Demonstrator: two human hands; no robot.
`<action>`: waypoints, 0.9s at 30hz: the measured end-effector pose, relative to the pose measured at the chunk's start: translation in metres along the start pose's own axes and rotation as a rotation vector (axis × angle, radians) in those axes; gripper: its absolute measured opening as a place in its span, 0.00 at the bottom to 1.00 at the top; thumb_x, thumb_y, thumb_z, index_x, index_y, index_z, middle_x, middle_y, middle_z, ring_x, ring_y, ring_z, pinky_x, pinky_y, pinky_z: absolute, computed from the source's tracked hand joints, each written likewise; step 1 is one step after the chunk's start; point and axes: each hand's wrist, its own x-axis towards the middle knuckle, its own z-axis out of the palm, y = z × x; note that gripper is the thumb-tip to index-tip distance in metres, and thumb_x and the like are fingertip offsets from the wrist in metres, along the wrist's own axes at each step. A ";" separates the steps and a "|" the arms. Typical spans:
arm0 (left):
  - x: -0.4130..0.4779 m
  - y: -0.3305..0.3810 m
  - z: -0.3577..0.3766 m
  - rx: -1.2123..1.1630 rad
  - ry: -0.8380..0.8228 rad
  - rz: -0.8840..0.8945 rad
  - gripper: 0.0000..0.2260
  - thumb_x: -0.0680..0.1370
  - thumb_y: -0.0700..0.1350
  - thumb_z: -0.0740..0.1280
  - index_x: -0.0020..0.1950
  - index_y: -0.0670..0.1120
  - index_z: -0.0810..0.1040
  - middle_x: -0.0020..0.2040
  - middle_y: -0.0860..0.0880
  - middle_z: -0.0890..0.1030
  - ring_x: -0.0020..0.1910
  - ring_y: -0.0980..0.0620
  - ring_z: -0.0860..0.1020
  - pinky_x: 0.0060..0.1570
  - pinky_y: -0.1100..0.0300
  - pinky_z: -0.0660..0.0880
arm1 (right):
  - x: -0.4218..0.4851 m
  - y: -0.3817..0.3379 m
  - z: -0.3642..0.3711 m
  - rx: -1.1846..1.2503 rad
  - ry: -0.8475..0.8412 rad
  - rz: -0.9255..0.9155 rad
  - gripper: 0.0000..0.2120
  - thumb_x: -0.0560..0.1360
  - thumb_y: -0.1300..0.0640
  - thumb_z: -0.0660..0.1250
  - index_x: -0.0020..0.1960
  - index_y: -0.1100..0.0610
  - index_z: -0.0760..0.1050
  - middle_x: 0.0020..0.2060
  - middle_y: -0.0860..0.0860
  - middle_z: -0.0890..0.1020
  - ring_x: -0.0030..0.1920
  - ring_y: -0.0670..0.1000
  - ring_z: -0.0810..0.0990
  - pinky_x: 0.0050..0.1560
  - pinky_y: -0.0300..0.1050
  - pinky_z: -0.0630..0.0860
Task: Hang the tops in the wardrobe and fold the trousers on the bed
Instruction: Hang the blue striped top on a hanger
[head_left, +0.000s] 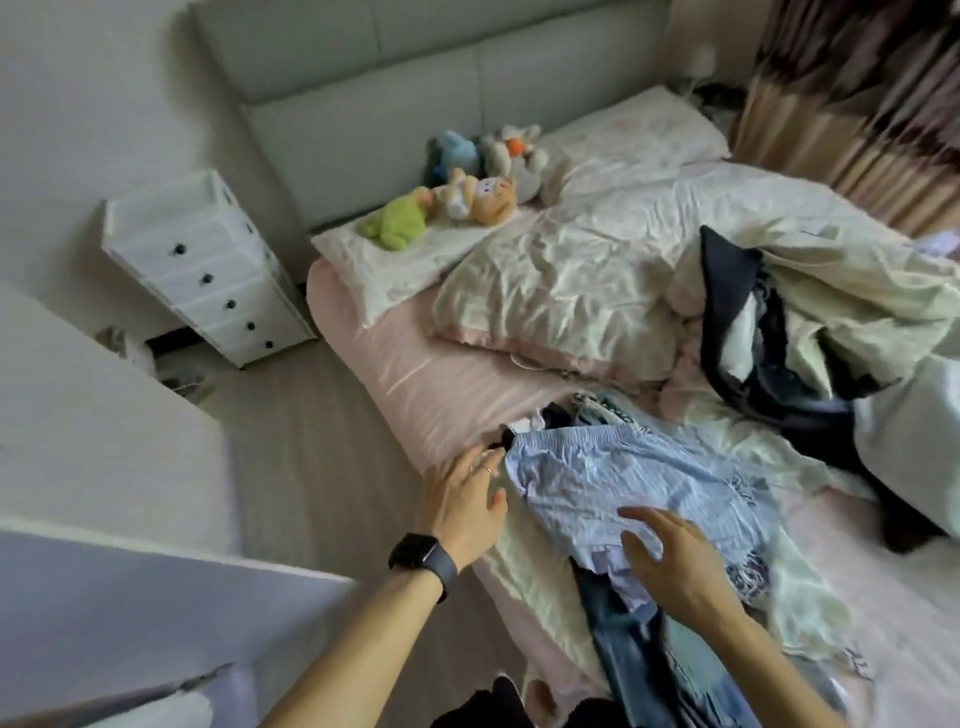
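Observation:
A light blue striped garment (613, 478) with an elastic waistband lies spread on the near edge of the bed (415, 395). My left hand (467, 499), a dark watch on its wrist, reaches to the garment's left edge with its fingers stretched out. My right hand (670, 556) hovers over or rests on the garment's lower part with spread, relaxed fingers. Blue jeans (634, 654) lie under the striped garment, trailing toward me. More dark and patterned clothes (571, 410) peek out behind it.
A heap of dark clothes (753, 338) sits among the crumpled cream duvet (571, 270) at the right. Soft toys (467, 182) lie on the pillows by the headboard. A white drawer unit (208, 270) stands left of the bed. White furniture (104, 467) is at my left.

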 end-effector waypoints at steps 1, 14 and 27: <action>0.012 0.003 0.006 0.007 -0.033 0.015 0.24 0.79 0.50 0.62 0.77 0.55 0.67 0.76 0.51 0.66 0.75 0.48 0.64 0.74 0.50 0.59 | 0.004 0.007 -0.002 0.005 0.004 0.030 0.14 0.80 0.52 0.68 0.65 0.45 0.78 0.65 0.46 0.79 0.63 0.52 0.76 0.58 0.44 0.70; 0.155 -0.078 0.124 0.158 -0.372 -0.051 0.29 0.81 0.51 0.60 0.81 0.53 0.56 0.80 0.49 0.57 0.78 0.47 0.58 0.75 0.49 0.58 | 0.152 0.047 0.067 -0.049 -0.094 0.297 0.21 0.82 0.49 0.62 0.74 0.49 0.69 0.71 0.53 0.73 0.69 0.58 0.71 0.63 0.53 0.72; 0.201 -0.177 0.269 0.185 -0.545 0.015 0.35 0.82 0.54 0.57 0.82 0.49 0.42 0.82 0.51 0.41 0.81 0.52 0.44 0.77 0.49 0.49 | 0.304 0.091 0.172 -0.308 -0.133 0.246 0.33 0.82 0.43 0.58 0.80 0.39 0.43 0.81 0.48 0.45 0.60 0.60 0.79 0.48 0.53 0.79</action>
